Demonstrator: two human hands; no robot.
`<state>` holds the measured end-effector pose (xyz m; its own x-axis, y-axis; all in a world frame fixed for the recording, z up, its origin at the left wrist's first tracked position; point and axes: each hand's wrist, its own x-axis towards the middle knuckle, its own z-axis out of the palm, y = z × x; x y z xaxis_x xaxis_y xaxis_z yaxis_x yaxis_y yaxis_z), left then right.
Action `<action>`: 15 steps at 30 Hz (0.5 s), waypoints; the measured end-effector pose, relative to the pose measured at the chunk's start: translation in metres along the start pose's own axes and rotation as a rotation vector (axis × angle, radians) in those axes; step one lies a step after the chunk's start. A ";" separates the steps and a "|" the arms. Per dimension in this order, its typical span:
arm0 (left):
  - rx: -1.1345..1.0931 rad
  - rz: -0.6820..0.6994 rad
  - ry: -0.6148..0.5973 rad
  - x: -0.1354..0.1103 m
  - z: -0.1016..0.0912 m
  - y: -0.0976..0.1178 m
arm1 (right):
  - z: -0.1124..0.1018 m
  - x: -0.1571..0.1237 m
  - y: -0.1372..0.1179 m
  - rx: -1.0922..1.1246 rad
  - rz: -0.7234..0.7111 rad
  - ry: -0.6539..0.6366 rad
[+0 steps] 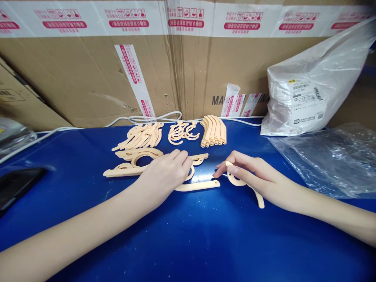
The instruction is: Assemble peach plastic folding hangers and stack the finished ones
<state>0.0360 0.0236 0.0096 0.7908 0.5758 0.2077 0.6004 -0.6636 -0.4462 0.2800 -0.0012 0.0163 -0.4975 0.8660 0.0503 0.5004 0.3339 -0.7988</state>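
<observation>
Cream plastic hanger parts lie on a blue table top (188, 235). My left hand (167, 172) rests fingers down on a long hanger arm piece (129, 169), its fingers curled over it and pressing it to the table. My right hand (252, 176) pinches a hook-shaped piece (245, 186) between thumb and forefinger, its tail trailing toward me. A straight bar piece (198, 186) lies between the two hands. Behind them sit three small heaps: curved arms (141, 137), hooks (182, 132) and a stacked bundle (214, 131).
Large cardboard boxes (88, 78) with red-and-white tape wall off the back. A white cable (147, 118) runs along their foot. A filled plastic bag (308, 94) and crumpled clear wrap (331, 160) lie at the right. A dark phone (14, 186) sits at the left edge.
</observation>
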 end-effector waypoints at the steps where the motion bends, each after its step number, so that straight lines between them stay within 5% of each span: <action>1: -0.018 -0.014 -0.032 0.001 -0.001 0.000 | -0.001 0.001 0.001 0.023 -0.005 0.010; 7: -0.130 -0.140 -0.211 0.006 -0.006 0.000 | -0.009 0.008 0.009 0.107 0.012 0.004; 15: -0.123 -0.185 -0.277 0.008 -0.014 -0.001 | -0.010 0.006 0.019 -0.668 -0.239 0.022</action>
<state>0.0435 0.0224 0.0241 0.6155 0.7878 0.0238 0.7533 -0.5792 -0.3116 0.2934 0.0134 0.0075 -0.6371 0.7453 0.1964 0.7103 0.6667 -0.2259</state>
